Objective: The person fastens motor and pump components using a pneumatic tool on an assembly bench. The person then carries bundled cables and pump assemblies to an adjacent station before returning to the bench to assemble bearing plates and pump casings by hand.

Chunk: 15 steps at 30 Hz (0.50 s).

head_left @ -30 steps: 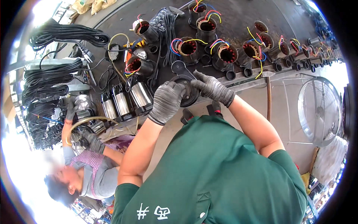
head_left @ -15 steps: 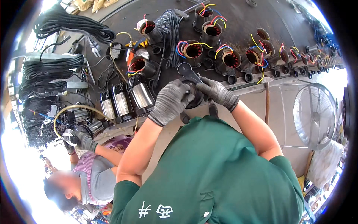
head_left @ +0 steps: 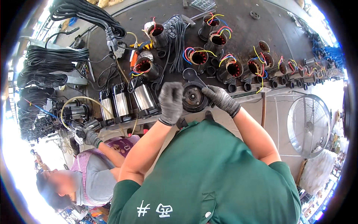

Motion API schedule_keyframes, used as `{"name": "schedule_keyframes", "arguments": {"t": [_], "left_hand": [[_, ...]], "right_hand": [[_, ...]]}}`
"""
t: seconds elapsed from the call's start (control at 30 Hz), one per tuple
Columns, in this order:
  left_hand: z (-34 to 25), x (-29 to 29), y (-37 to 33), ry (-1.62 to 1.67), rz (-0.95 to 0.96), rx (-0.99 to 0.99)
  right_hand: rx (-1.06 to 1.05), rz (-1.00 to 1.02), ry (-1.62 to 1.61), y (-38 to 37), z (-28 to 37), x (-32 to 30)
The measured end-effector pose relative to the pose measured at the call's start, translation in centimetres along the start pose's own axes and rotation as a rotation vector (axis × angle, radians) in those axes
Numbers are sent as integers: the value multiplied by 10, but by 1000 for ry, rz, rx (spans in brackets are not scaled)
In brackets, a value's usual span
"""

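A round black housing (head_left: 194, 98), with a dark ring and small central hub in its face, is at the bench's front edge. My gloved right hand (head_left: 222, 100) is closed on its right rim. A flat black piece with a rounded end (head_left: 189, 74) lies at the housing's far side, a thin rod or cable beside it. My gloved left hand (head_left: 171, 103) is just left of the housing and apart from it, fingers curled in and blurred; anything inside them is hidden. Steel-bodied pump motors (head_left: 143, 96) stand to its left.
Open motor cylinders (head_left: 197, 56) with coloured wires stand along the dark bench (head_left: 238, 31). Coiled black cables (head_left: 56, 59) lie at left, a hammer (head_left: 188, 20) at the back. A co-worker's gloved hand (head_left: 90, 137) works at lower left. A large fan (head_left: 309, 125) stands at right.
My left hand has drawn back left from the housing's middle, uncovering its face. My right hand stays at the rim. The view has shifted slightly.
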<state>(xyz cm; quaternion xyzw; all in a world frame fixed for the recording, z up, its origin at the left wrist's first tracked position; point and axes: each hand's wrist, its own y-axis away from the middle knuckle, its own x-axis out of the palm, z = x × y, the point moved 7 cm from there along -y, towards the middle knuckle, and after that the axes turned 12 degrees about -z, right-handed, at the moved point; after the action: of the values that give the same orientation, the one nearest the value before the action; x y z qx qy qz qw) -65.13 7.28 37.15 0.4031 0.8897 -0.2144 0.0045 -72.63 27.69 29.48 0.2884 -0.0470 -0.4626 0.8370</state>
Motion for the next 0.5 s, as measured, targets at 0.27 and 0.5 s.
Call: {"name": "schedule_keyframes", "arguments": {"t": [0.27,0.5], "left_hand": [[95,-27,-15,-259,135,-259],[-54,45,-1,-545,671,445]], "right_hand": [[-73,-38,29,1,8,0],[-60,-74,-47,3,1,-11]]}}
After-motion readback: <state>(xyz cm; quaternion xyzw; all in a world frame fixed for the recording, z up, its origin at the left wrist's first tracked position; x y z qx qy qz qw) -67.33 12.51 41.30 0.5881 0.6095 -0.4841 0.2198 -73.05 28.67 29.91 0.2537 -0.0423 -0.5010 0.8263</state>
